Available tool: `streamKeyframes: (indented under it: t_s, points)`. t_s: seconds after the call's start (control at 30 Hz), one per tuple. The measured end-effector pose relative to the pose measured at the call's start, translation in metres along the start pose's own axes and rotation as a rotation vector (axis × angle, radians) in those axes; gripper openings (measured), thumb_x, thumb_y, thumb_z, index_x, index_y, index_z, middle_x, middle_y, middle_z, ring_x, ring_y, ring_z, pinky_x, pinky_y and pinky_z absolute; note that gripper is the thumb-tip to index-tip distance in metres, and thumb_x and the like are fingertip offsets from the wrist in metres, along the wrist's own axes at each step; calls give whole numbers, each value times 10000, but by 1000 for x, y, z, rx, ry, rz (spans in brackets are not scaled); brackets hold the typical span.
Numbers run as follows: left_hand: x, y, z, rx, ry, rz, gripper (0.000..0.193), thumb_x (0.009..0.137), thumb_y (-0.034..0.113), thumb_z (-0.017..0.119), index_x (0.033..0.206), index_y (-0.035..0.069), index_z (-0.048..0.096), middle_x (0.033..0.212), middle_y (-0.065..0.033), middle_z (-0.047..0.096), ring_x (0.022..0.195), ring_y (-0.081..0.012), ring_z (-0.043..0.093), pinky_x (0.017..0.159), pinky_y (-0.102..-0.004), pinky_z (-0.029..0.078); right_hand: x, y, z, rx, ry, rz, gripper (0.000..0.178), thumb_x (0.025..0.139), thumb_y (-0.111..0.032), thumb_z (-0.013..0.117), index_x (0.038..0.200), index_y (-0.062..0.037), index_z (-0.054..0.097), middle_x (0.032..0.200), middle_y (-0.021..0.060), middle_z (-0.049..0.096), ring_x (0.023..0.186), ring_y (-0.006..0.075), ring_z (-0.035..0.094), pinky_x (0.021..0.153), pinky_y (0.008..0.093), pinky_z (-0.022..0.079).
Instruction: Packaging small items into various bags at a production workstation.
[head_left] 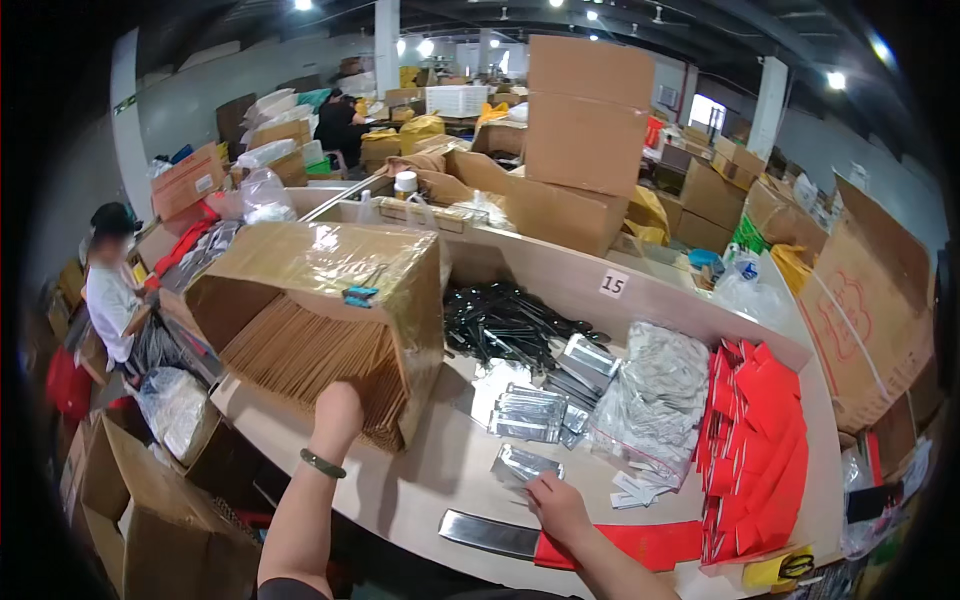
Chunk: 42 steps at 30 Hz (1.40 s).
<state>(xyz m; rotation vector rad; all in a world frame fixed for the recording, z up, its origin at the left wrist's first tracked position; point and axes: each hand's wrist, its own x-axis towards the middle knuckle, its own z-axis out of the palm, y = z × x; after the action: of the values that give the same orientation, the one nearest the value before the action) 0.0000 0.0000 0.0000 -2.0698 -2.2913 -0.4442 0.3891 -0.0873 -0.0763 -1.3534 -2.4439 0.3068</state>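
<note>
My left hand [340, 412], with a green bangle on its wrist, reaches to the front of a taped cardboard box [400, 260] lying on its side. Packed upright inside are many thin brown cardboard pieces [300, 345]; the hand's fingers are hidden against them. My right hand [558, 508] pinches the edge of a small flat silvery packet [525, 464] just above the table. Below that hand lies a red sleeve [645, 543], with a shiny flat metal piece [488, 533] sticking out of its left end.
Behind are a heap of black-handled items [515, 320], silvery packets [530, 412] and a clear plastic bag [655, 390] of pale pieces. Overlapping red sleeves [755, 450] line the right side, with scissors [796, 567] near the front. A co-worker [115, 290] stands at left.
</note>
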Motion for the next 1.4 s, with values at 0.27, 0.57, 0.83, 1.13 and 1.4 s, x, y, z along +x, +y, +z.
streamKeyframes:
  t_s: [0.27,0.57,0.83,1.13,1.4]
  points:
    - [-58,-25,7,-460,621,-122,181,967,87,563,1110,-1,632,936,-137,657,806,-253,623,718,-352,503,-54,-48,12,140,159,-183,241,783,-147,732,999,-72,656,1013,159,624,968,363,582,845,467,453]
    - [-19,-19,-47,136,477,56,221,946,84,551,1135,-9,617,1002,-222,653,952,-383,629,817,-409,484,-83,-32,-29,292,35,-42,242,784,-155,770,923,-30,615,1125,175,605,1030,371,577,866,455,487]
    - [-191,6,17,-973,-259,-289,90,970,43,565,923,21,639,803,54,543,732,-50,454,698,-202,378,-97,-25,-32,191,-65,-78,318,767,-180,782,938,-14,572,1387,257,478,1251,440,464,1046,516,409]
    - [-189,119,51,-752,-335,231,156,803,-40,678,937,39,690,870,-106,639,838,-267,635,761,-350,515,-81,-28,-18,257,-44,-143,347,737,-216,793,934,-13,592,1327,220,534,1205,398,505,986,476,442]
    - [-197,180,63,-677,-160,311,276,816,60,732,1073,35,636,972,-134,622,862,-280,615,776,-349,503,-75,-31,2,177,177,-57,375,666,-175,761,977,-40,602,1127,185,591,1062,367,575,891,482,471]
